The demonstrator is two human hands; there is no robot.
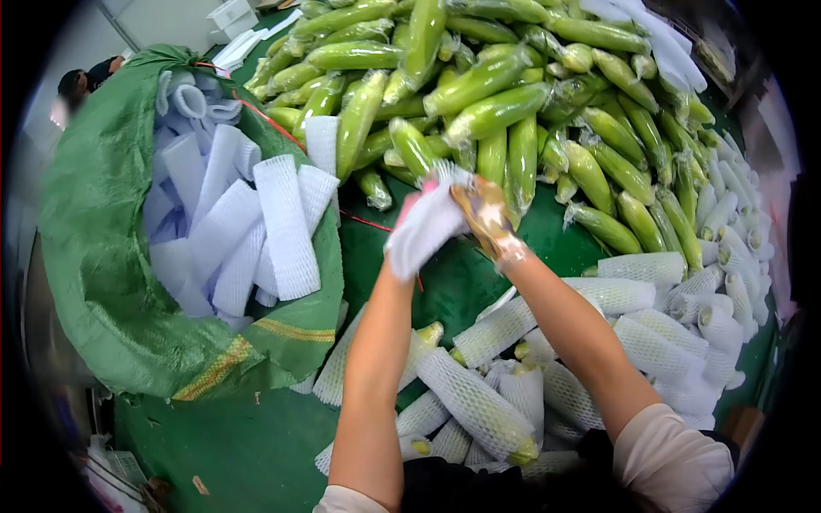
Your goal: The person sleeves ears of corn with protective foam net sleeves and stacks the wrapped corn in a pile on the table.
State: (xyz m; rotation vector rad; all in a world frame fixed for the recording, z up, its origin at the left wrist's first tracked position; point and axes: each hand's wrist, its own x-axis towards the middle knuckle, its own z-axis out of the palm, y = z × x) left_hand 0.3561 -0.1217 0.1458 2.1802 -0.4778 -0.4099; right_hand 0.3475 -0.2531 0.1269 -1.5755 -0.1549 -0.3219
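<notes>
A white foam net sleeve (436,218) is in my left hand (405,214), whose fingers are mostly hidden behind it. My right hand (486,214), in a brown and pale patterned glove, closes at the sleeve's upper right end; its fingertips are smeared by motion. Just beyond both hands, a plastic-wrapped green corn cob (412,147) points toward the sleeve; I cannot tell whether its near end is inside. Behind it rises a large pile of wrapped corn cobs (500,85). Sleeved cobs (475,410) lie close to my forearms.
On the left stands an open green woven sack (94,248) stuffed with empty foam sleeves (286,227). More sleeved cobs (667,342) are heaped along the right. A red string (363,220) trails from the sack across the green table (231,445). Part of another person (85,81) shows at upper left.
</notes>
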